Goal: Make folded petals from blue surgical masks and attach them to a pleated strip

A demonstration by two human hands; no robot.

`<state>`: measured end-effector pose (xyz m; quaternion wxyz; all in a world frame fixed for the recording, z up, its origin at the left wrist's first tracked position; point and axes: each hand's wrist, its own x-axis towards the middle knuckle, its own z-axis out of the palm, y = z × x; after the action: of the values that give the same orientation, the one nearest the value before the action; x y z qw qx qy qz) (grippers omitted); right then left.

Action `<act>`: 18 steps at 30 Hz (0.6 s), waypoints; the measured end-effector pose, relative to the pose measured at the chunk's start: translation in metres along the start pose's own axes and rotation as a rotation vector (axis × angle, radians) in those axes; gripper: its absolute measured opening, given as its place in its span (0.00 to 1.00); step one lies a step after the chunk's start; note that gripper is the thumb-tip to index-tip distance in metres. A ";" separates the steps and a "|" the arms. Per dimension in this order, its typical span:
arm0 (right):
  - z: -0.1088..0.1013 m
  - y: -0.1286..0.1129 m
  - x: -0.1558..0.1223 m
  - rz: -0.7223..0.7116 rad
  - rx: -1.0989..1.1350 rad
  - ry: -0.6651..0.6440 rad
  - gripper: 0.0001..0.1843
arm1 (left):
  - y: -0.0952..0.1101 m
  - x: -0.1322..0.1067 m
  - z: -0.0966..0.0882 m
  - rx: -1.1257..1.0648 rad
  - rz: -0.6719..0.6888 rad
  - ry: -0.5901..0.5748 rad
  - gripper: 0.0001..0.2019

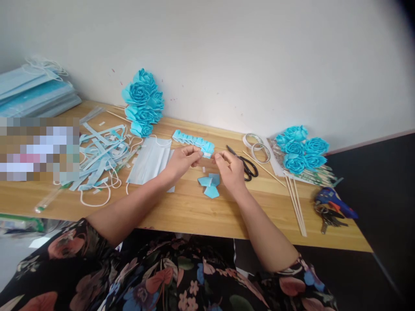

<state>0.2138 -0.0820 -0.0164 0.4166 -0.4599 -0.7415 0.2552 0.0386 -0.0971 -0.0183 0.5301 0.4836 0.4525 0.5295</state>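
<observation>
My left hand [185, 160] is closed in a pinch above the table, its fingertips close to a small white piece [206, 154]. Facing it, my right hand [231, 169] is also pinched, a short gap away. Whatever lies between the fingertips of either hand is too small to make out. Behind them runs an overlapping row of cut blue petals [189, 139]. Several loose blue petal pieces [212, 191] lie on the table below my hands. Left of them, a pale blue face mask [147, 162] is partly covered by my left forearm.
Black scissors [249, 166] and tape rolls [260, 153] lie to the right. Beyond are blue paper-like roses [295, 162], wooden sticks [295, 207], a blue glue gun [337, 203] and keys [329, 216]. Leftward are more roses [144, 103], scraps [100, 160] and stacked masks [35, 93].
</observation>
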 end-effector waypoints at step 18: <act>0.005 0.008 0.004 0.192 0.321 -0.043 0.09 | -0.005 -0.005 0.003 0.473 0.359 0.185 0.06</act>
<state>0.2129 -0.0748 -0.0238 0.4423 -0.4506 -0.6528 0.4185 0.0421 -0.1023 -0.0226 0.2575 0.6154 0.5167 0.5366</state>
